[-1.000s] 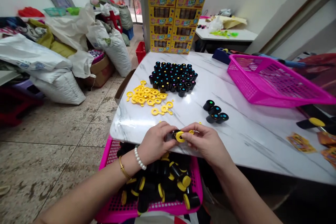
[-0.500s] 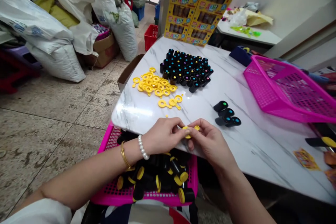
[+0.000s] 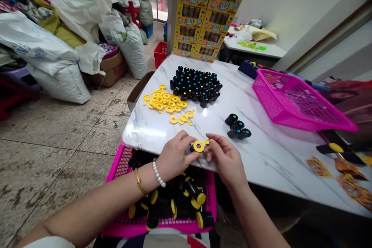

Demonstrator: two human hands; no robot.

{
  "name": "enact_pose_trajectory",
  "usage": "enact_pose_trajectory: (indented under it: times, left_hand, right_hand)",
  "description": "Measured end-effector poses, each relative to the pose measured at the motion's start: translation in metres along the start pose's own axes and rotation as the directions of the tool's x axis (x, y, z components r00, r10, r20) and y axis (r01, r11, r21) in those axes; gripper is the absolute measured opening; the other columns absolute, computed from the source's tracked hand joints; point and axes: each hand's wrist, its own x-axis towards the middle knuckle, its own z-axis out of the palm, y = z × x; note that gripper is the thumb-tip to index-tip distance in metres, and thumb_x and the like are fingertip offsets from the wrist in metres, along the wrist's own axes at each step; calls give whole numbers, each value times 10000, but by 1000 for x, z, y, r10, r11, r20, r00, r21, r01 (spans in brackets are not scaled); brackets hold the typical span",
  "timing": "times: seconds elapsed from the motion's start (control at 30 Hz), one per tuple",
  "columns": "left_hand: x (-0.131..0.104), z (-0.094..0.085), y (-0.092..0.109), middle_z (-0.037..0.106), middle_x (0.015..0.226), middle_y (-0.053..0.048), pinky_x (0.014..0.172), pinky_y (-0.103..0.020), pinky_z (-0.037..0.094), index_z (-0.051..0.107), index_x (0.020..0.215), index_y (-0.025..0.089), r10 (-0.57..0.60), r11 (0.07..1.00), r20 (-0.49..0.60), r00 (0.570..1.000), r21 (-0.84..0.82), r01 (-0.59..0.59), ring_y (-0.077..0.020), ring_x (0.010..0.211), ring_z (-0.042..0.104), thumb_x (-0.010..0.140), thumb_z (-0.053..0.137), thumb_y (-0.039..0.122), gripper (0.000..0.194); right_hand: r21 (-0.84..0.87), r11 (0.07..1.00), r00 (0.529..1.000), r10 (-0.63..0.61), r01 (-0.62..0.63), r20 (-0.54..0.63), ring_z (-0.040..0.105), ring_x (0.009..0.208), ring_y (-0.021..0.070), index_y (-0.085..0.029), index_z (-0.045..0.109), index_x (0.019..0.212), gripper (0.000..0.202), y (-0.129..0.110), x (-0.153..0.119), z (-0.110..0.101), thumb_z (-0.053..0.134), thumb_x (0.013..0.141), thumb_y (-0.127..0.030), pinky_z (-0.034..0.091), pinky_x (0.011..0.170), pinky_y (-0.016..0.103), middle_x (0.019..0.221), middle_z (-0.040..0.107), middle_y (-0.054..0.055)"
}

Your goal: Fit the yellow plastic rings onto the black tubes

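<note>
Black tube [image 3: 192, 148] sits clamped in curled left hand [image 3: 175, 155], right hand [image 3: 228, 159] pinching yellow tab [image 3: 207, 142].

At the near edge of the white marbled bench [image 3: 273, 143], a black cylinder with a yellow ring at its end [image 3: 198, 146] sits between the left hand [image 3: 176, 155] and the right hand [image 3: 228, 159]. Beyond them lie loose yellow plastic rings [image 3: 167, 100], with a dense cluster of small black cylinders [image 3: 195, 85] behind and to their right. Four black cylinders [image 3: 238, 124] stand farther right, before a pink plastic basket [image 3: 286, 118]. Stacked yellow cardboard boxes [image 3: 213, 19] rise behind the cluster. Below the near edge, yellow-capped black cylinders [image 3: 192, 188] fill a pink lattice basket [image 3: 117, 162]; white woven sacks [image 3: 62, 81] lie left, on the floor
</note>
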Motion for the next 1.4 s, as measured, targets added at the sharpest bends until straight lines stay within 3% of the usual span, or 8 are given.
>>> enact_pose_trajectory:
  times: [0.27, 0.4, 0.5, 0.77, 0.93, 1.07, 1.17, 1.4]
  left_hand:
    - [0, 1, -3, 567, 909, -20, 768, -249, 461, 638, 985, 207, 16, 1000, 29, 999, -9, -16, -146, 832, 565, 843, 603, 319, 185]
    - [-1, 3, -3, 566, 915, -21, 775, -246, 461, 633, 953, 194, -6, 1000, 68, 998, 0, 6, -140, 828, 561, 860, 571, 308, 159]
    - [4, 2, -4, 559, 947, -31, 758, -254, 456, 624, 961, 180, -26, 997, 99, 995, 71, 19, -149, 836, 557, 848, 574, 300, 172]
    - [14, -15, 4, 529, 611, 18, 553, -216, 354, 601, 642, 142, -23, 997, 321, 947, -61, 45, -100, 579, 477, 780, 637, 361, 261]
    - [-17, -30, 19, 580, 649, 8, 548, -196, 360, 675, 708, 160, 36, 985, 363, 931, -172, 29, -86, 590, 508, 845, 580, 375, 273]
    - [-12, -68, -16, 630, 763, -13, 634, -215, 417, 709, 892, 191, -37, 999, -35, 999, 12, 38, -99, 648, 547, 866, 564, 353, 219]
    - [12, -100, -60, 625, 838, -33, 685, -263, 443, 701, 951, 183, -11, 950, -414, 910, 281, 139, -114, 640, 536, 849, 584, 367, 242]
    - [42, -90, -75, 588, 1018, -59, 780, -283, 480, 649, 1109, 220, 138, 864, -190, 972, 503, -25, -165, 864, 587, 834, 605, 375, 319]
  right_hand:
    - [-284, 933, 975, -222, 221, 27, 582, 704, 152, -205, 695, 1031, 234, 1, -5, -2, 570, 879, -331, 476, 611, 287, 871, 645, 57]
    - [-704, 436, 768, -592, 560, 244, 465, 1189, 328, -268, 654, 1176, 348, 14, -19, -2, 631, 832, -322, 387, 977, 519, 1249, 547, 106]
    - [-772, 200, 700, -597, 603, 392, 405, 1249, 363, -259, 468, 1375, 601, 24, -27, -2, 661, 808, -309, 337, 1023, 567, 1342, 478, 128]
    - [-716, 119, 621, -607, 688, 496, 441, 1214, 332, -123, 386, 1385, 628, 22, -27, -6, 614, 801, -154, 442, 954, 515, 1311, 463, 203]
    - [-555, 349, 635, -600, 755, 487, 571, 935, 237, -121, 515, 1207, 446, 17, -52, -5, 628, 775, -130, 527, 781, 381, 1034, 585, 141]
    - [-451, 313, 542, -599, 836, 589, 576, 853, 238, -74, 540, 1169, 429, 20, -68, 18, 629, 756, -144, 537, 702, 363, 978, 618, 150]
    - [-512, 194, 522, -564, 837, 640, 570, 910, 270, -50, 511, 1262, 506, 24, -64, 35, 548, 759, -93, 537, 769, 415, 1064, 631, 171]
    - [-607, 102, 579, -455, 789, 676, 558, 1029, 297, -110, 474, 1361, 630, 30, -57, 40, 516, 734, -76, 530, 851, 443, 1189, 606, 159]
